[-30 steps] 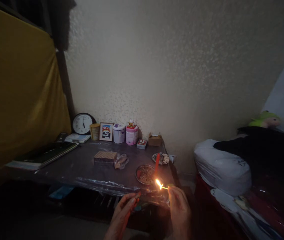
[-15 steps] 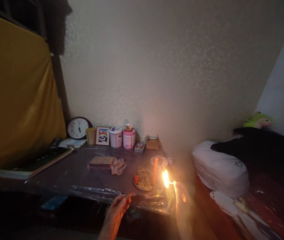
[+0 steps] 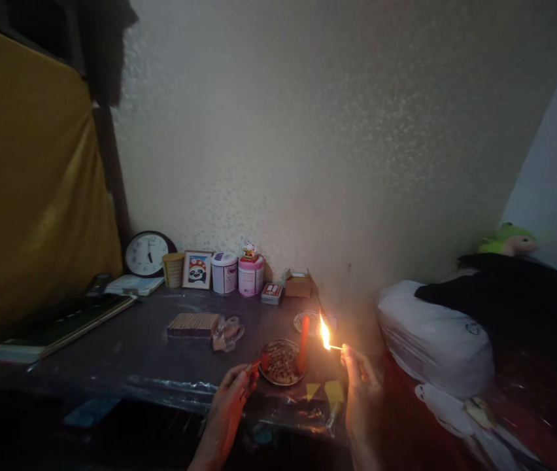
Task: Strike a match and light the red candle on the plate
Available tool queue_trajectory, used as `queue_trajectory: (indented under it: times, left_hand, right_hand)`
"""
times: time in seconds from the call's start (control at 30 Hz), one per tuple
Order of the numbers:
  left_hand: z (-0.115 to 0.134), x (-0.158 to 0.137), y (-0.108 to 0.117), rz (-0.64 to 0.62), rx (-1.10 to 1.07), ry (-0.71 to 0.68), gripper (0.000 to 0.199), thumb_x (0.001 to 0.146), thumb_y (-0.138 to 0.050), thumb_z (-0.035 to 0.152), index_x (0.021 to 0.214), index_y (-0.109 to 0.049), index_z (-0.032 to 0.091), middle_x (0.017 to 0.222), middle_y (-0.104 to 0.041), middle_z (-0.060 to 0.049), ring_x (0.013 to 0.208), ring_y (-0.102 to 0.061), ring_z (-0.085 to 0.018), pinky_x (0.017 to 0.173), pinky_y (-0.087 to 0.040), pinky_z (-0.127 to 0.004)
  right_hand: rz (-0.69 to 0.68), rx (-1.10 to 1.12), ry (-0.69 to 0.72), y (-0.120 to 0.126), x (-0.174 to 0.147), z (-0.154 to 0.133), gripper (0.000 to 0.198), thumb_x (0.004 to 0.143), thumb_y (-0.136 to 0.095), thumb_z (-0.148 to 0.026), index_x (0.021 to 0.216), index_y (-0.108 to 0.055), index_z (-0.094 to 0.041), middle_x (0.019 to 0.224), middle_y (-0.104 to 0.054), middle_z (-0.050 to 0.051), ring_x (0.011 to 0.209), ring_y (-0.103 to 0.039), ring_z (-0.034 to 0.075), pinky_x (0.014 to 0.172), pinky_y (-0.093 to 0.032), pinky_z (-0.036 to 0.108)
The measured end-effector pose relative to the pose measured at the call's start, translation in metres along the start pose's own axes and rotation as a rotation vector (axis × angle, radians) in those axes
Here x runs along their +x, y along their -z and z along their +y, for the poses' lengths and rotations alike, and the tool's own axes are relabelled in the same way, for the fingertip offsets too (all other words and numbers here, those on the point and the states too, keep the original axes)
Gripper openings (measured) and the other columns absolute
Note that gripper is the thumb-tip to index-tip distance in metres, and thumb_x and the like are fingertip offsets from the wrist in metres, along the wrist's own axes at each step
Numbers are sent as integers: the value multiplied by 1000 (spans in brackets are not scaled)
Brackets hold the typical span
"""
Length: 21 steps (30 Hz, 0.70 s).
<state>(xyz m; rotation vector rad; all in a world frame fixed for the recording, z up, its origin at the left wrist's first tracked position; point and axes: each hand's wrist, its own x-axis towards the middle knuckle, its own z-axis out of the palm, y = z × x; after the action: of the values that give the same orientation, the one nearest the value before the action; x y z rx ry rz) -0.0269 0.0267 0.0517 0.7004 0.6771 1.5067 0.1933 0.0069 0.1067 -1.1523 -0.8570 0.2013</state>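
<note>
match [image 3: 333,347]: lit, lower centre, just right of the red candle [image 3: 303,334]; light, brittle, hold the bare end
right hand [image 3: 363,392]: fingertips pinch the match
left hand [image 3: 227,405]: fingers pinch a small box [image 3: 253,367] beside the plate [image 3: 279,364]

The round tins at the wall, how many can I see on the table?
2. A white tin stands right of the panda picture; a pink tin, with a small figure on top, stands beside it. The beige cup by the clock is not counted.
</note>
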Motion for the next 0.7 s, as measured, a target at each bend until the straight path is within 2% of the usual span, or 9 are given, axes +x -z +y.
queue_trajectory:
  times: [0.07,0.17,0.4,0.7]
  left_hand:
    - [0,7,-2,8,-6,4,34,58,-78,42,82,-69,19,85,-74,-5,88,-65,-22,82,-47,-34]
    - [-1,17,-5,-7,-2,-17,33,59,-78,42,81,-68,20,81,-73,-4,85,-66,-20,81,-47,-32]
    - [-1,32,-11,-53,9,-47,31,61,-78,39,81,-69,18,80,-73,-4,82,-65,-19,82,-46,-30]
    - [-12,29,17,-56,5,3,25,68,-73,36,87,-67,20,91,-73,-3,88,-63,-17,82,-47,-27]
  right_hand:
    - [12,32,-129,-5,3,-9,21,78,-61,-38,80,-70,-19,76,-71,0,77,-64,18,68,-47,27]
    - [4,109,-208,-12,9,-19,19,72,-65,-38,78,-69,-20,79,-70,-1,82,-63,18,73,-48,27]
    - [31,301,-261,-30,30,-14,26,60,-73,-40,75,-70,-19,71,-69,-2,71,-63,16,69,-51,28]
    - [14,398,-283,-48,43,-3,28,56,-75,-38,74,-70,-17,71,-67,-2,69,-62,14,70,-53,29]
